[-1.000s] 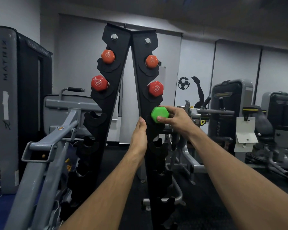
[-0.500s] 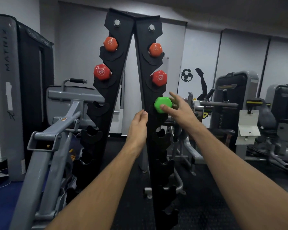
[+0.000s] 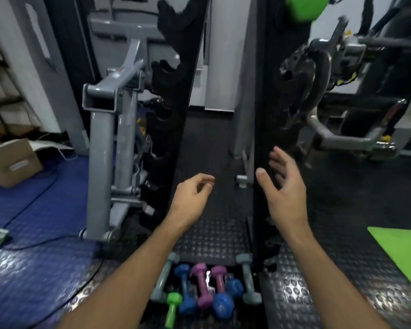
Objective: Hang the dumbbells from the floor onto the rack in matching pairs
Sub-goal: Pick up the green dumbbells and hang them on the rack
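Note:
The black A-frame rack rises ahead, its left upright (image 3: 176,91) and right upright (image 3: 268,110) showing bare notched hooks. A green dumbbell (image 3: 305,8) hangs on the right upright at the top edge. On the floor at the rack's foot lie several dumbbells: a green one (image 3: 172,307), two blue ones (image 3: 184,288) (image 3: 226,300), two pink ones (image 3: 201,287) (image 3: 218,279) and two grey ones (image 3: 164,279) (image 3: 248,279). My left hand (image 3: 190,198) hovers with loosely curled fingers, holding nothing. My right hand (image 3: 282,188) is spread wide beside the right upright, also holding nothing.
A grey gym machine frame (image 3: 109,129) stands close on the left of the rack. Another machine with a chrome bar (image 3: 337,136) sits to the right. A cardboard box (image 3: 12,160) and a cable lie on the blue mat at left; a green mat (image 3: 403,252) is at right.
My right hand let go of the green dumbbell, which stays hung on the right upright. My view tilted down to the floor dumbbells, and both hands dropped low, empty.

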